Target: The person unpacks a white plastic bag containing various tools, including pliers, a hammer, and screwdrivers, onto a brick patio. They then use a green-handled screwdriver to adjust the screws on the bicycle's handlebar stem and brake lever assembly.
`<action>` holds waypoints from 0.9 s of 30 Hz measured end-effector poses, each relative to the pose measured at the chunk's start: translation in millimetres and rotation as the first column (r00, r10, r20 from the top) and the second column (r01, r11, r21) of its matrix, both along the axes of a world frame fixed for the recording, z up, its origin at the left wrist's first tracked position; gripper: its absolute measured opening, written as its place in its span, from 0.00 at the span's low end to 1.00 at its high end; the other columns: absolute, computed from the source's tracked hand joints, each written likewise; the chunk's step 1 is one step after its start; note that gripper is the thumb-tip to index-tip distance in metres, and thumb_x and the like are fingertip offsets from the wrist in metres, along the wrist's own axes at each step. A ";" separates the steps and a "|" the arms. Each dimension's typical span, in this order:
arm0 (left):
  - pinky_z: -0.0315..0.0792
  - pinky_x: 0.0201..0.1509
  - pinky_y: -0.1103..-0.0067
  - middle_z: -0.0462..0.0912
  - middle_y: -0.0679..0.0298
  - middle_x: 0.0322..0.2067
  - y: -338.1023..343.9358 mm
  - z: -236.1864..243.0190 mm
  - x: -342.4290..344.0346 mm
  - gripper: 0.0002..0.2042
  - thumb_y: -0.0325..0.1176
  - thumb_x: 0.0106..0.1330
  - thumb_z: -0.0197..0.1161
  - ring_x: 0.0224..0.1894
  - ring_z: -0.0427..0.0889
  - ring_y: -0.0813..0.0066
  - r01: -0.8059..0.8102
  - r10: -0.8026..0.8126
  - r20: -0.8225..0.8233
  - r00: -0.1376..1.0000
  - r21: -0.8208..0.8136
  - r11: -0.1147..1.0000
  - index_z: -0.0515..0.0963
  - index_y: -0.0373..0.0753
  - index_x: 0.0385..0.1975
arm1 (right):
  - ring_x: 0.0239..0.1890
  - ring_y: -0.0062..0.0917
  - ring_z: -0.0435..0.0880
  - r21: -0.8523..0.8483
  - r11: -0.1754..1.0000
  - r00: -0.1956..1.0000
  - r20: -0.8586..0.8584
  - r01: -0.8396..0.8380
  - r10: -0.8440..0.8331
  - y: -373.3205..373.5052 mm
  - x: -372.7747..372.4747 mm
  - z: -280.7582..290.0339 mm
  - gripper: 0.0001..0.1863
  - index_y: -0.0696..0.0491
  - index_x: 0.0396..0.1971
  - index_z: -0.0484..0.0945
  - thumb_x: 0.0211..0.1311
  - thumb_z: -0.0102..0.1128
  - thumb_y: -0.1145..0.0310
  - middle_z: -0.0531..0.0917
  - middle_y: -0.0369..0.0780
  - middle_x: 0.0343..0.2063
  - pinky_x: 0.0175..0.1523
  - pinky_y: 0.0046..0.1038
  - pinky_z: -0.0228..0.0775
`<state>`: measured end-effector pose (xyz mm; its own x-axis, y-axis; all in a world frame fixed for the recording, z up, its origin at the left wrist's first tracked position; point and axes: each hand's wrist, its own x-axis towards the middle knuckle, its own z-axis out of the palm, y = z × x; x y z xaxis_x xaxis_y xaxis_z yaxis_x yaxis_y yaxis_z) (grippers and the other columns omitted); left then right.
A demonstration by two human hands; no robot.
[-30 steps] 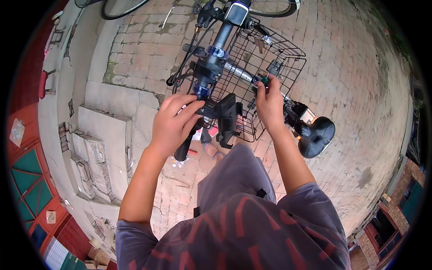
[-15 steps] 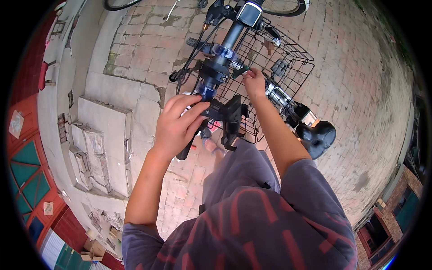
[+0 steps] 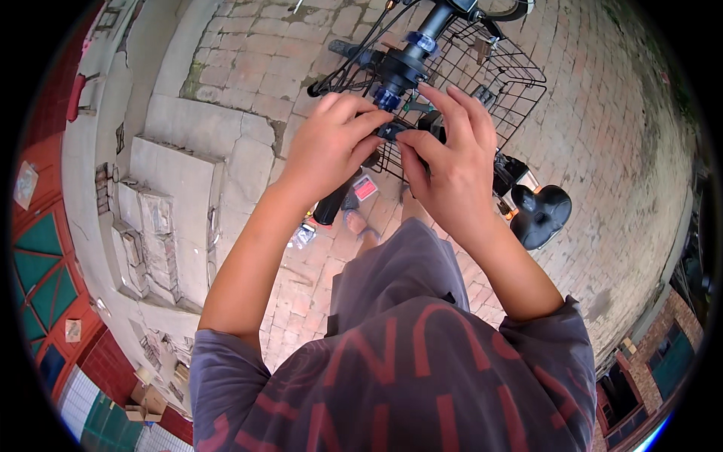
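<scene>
Both hands meet at a black phone holder [image 3: 390, 131] beside the handlebar [image 3: 399, 71]. My left hand [image 3: 327, 147] is closed, its thumb and fingertips pinching the holder's clamp end. From the other side, my right hand [image 3: 456, 162] grips the same small part between thumb and forefinger, its other fingers raised. Most of the holder's body is hidden behind my right hand. Just beyond the fingers, a translucent blue band [image 3: 387, 99] wraps the bar, and a second blue band [image 3: 422, 42] sits farther along it. The black handlebar grip [image 3: 335, 200] shows below my left hand.
A black wire basket [image 3: 520, 71] lies beyond the bar, with the bicycle saddle [image 3: 541, 217] at the right. On the brick paving [image 3: 301, 301] lie a red and white card [image 3: 365, 187] and a small clear packet [image 3: 303, 236]. Concrete steps [image 3: 177, 203] stand at left.
My right hand has come back from over the basket to join my left at the holder. The left hand has moved slightly up and right. The handlebar sits farther up and right in view.
</scene>
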<state>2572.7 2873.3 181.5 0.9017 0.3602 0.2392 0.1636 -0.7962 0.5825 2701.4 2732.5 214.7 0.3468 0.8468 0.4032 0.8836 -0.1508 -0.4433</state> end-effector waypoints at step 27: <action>0.73 0.48 0.69 0.79 0.58 0.40 -2.2 -17.3 -11.8 0.14 0.28 0.54 0.68 0.44 0.77 0.56 -0.065 0.076 0.185 0.980 -0.068 0.996 0.77 0.35 0.40 | 0.58 0.46 0.68 0.026 0.930 0.922 -0.148 0.366 -0.358 7.3 -39.9 -46.8 0.13 0.51 0.34 0.83 0.44 0.69 0.72 0.74 0.47 0.54 0.62 0.42 0.58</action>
